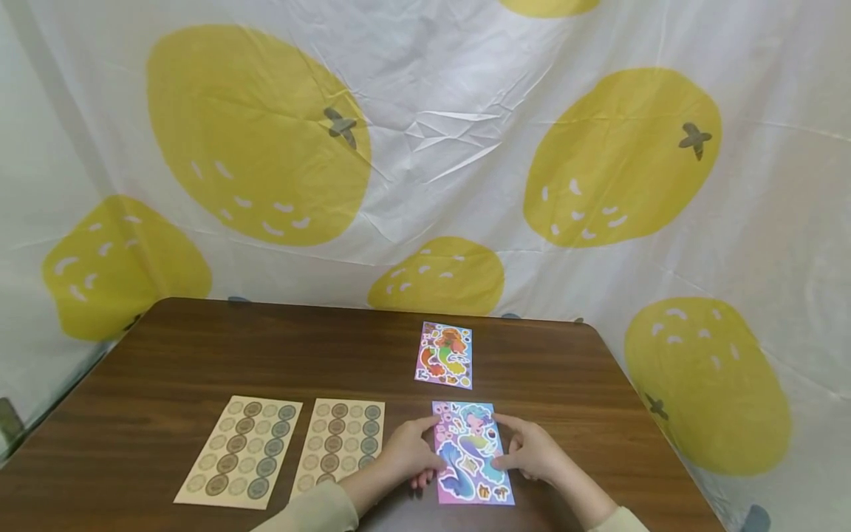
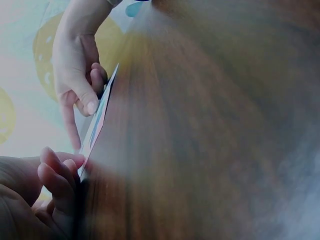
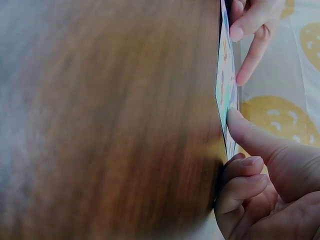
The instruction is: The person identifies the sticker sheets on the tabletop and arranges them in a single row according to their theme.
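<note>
A mermaid sticker sheet (image 1: 473, 452) in pink, purple and blue lies in front of me between both hands. My left hand (image 1: 410, 451) touches its left side, index finger stretched to the upper edge and thumb lower down. On the opposite side, my right hand (image 1: 535, 452) mirrors this, its thumb on the sheet's right border. The remaining fingers of both hands bend inward beside the sheet. Seen edge-on in the right wrist view, the sheet (image 3: 225, 75) lies close over the table, with my right thumb (image 3: 242, 127) resting on its face.
Farther back on the brown wooden table (image 1: 299, 347) lies a second mermaid sticker sheet (image 1: 445, 355) in orange and green. To the left are a beige sheet of round stickers (image 1: 239, 452) and a similar beige sheet (image 1: 342, 436), partly behind my left forearm. A lemon-patterned curtain (image 1: 432, 185) hangs behind.
</note>
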Tool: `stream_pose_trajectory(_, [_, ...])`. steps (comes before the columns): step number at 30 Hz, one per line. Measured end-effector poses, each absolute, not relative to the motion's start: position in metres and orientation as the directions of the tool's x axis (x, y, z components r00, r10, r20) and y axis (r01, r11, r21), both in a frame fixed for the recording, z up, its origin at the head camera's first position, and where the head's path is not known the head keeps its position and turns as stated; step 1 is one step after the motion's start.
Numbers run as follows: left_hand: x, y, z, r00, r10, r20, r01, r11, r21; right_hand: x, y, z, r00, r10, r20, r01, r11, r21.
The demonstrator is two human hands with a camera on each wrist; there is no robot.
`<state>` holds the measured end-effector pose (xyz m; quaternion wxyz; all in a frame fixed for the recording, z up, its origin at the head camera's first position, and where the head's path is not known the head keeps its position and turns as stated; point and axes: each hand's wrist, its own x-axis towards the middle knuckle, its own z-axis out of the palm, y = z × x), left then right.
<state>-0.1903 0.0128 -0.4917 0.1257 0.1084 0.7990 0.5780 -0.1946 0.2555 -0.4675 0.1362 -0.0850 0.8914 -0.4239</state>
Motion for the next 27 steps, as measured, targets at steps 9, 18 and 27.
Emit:
stream_pose_trajectory(9, [-0.192,0.012,-0.490,-0.940,0.325,-0.100,-0.006,0.277,0.961,-0.194,0.253,-0.464,-0.949,-0.277,-0.154,-0.055,0.622,-0.781])
stream_pose_trajectory(18, [-0.191,0.008,-0.480,-0.924,0.374,-0.077,0.032,0.277,0.960,-0.193,0.256,-0.461,-0.948,-0.296,-0.120,-0.088,0.603,-0.793])
stream_pose_trajectory(27, [-0.200,0.001,-0.474,-0.929,0.368,-0.033,0.064,0.248,0.967,-0.197,0.259,-0.453,-0.967,-0.244,-0.076,-0.074,0.554,-0.829])
